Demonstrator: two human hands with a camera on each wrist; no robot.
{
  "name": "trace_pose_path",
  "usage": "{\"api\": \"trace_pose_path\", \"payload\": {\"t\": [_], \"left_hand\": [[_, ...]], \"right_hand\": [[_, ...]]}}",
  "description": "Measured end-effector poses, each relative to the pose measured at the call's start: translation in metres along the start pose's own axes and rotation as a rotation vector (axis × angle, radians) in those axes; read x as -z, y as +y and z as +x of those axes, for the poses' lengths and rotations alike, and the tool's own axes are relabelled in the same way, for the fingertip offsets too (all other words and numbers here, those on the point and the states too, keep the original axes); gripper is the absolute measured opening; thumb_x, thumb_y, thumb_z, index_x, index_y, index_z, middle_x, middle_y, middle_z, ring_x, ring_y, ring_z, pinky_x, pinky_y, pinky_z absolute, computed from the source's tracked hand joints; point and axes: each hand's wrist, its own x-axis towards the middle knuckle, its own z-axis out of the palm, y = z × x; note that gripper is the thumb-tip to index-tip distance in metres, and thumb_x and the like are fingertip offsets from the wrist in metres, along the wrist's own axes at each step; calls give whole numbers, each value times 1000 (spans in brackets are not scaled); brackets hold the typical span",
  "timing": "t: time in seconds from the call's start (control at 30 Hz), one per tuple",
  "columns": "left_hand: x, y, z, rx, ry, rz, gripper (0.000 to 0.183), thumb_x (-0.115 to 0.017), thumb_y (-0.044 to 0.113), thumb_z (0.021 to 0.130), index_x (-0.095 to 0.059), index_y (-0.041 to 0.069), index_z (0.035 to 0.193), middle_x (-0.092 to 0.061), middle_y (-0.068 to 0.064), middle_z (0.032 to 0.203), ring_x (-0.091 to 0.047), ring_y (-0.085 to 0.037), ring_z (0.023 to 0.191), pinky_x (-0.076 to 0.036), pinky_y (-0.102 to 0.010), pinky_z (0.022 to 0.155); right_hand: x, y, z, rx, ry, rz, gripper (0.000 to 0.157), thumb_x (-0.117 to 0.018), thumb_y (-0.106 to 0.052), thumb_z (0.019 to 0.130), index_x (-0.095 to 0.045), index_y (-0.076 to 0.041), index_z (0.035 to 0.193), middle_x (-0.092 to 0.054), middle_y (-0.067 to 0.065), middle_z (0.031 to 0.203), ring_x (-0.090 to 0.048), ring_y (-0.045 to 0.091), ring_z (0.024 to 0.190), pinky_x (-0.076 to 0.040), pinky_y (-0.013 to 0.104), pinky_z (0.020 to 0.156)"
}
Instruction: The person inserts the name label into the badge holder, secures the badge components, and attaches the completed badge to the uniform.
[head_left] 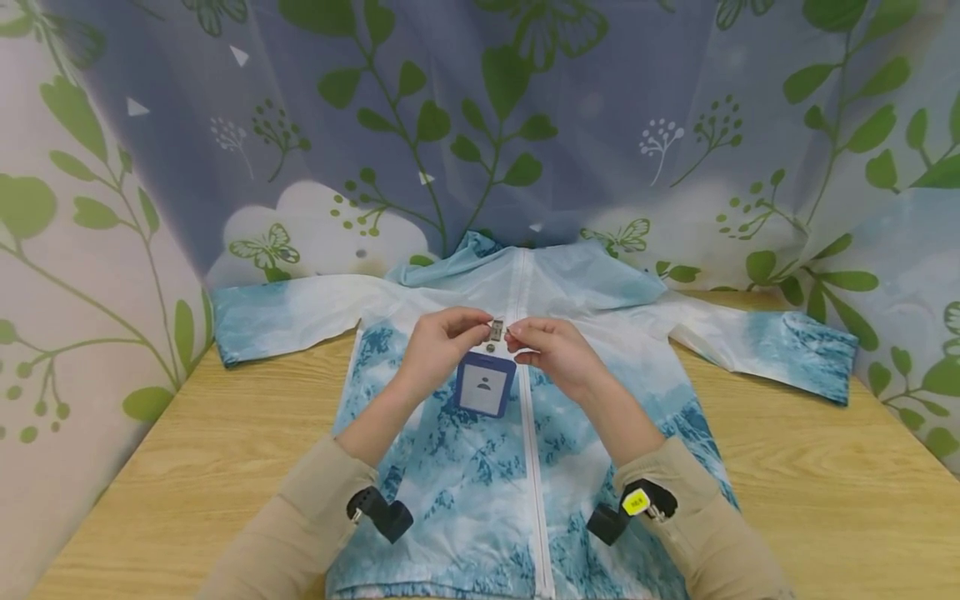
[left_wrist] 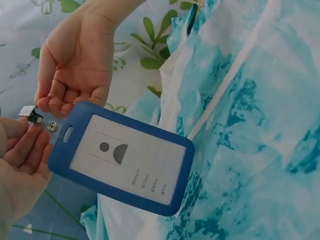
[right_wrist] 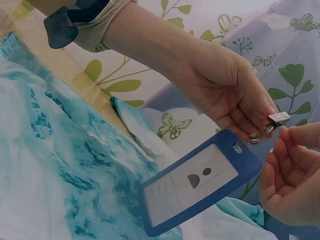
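A metal badge clip (head_left: pixel 497 331) is held up above the jacket, and a blue ID badge holder (head_left: pixel 483 385) with a white card hangs from it by a short clear strap with a snap (left_wrist: pixel 52 127). My left hand (head_left: pixel 442 346) pinches the clip between thumb and fingers. From the other side, my right hand (head_left: pixel 555 354) brings thumb and index fingertip together at the clip's edge, its other fingers curled. Beneath both hands lies a blue and white jacket (head_left: pixel 465 492), spread front up with its zipper (head_left: pixel 531 467) running down the middle.
The jacket's sleeves (head_left: pixel 795 350) stretch out to both sides on a wooden table (head_left: pixel 840 475). A leaf-patterned curtain (head_left: pixel 585 142) stands behind and at both sides. Each forearm wears a black wrist camera (head_left: pixel 386 512).
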Motion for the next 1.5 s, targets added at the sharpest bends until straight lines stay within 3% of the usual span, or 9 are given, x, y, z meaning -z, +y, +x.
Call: {"api": "trace_pose_path", "payload": {"t": [0.13,0.27,0.63,0.97,1.1,1.3,1.5], "left_hand": [[1,2,5,37,-29,-27,25,-57,14,93,-66,0,112,-67,-13,105,-62,-23,96,-48,-36,84],[-1,4,8,27,-36,-15,26,-57,15,93,-65,2,114,-66,-12,106,-62,-23,97,-48,-36,85],[-13,12,20,8,17,8,24,-57,15,93,-67,3,111,-68,-9,103,-61,-20,95,-48,-35,85],[-29,22,41,2,43,-121,25,-61,15,91,-67,2,111,-68,-13,100,-63,-21,89,-49,-30,81],[-38,23,49,7,85,-149,22,-63,14,89,-69,1,106,-69,-13,95,-63,-21,85,-50,-29,78],[-49,20,55,-34,100,-225,20,-62,9,89,-69,-3,104,-68,-17,94,-64,-23,85,-51,-28,76],[-52,12,58,-9,74,-234,19,-62,7,89,-68,-4,103,-67,-17,95,-64,-23,85,-51,-28,75]], "right_hand": [[3,-4,2,5,10,-45,26,-47,-11,97,-66,-13,80,-57,0,82,-54,14,84,-45,31,79],[4,-8,2,-17,24,-10,27,-47,-10,97,-66,-13,79,-57,1,81,-55,15,83,-46,29,77],[14,-20,5,-17,48,37,27,-48,-12,97,-67,-14,77,-59,0,78,-54,14,80,-45,27,75],[44,-32,12,28,-41,109,38,-42,-8,98,-70,-15,74,-61,0,76,-54,14,77,-42,28,75],[52,-34,13,33,-58,133,38,-41,-8,99,-70,-14,75,-61,0,76,-54,14,76,-42,28,74],[61,-30,16,33,-62,183,37,-41,-10,99,-70,-14,76,-62,-1,78,-54,13,77,-41,28,75],[63,-24,17,19,-30,167,39,-40,-8,99,-70,-15,75,-63,-1,77,-55,13,75,-42,28,74]]}}
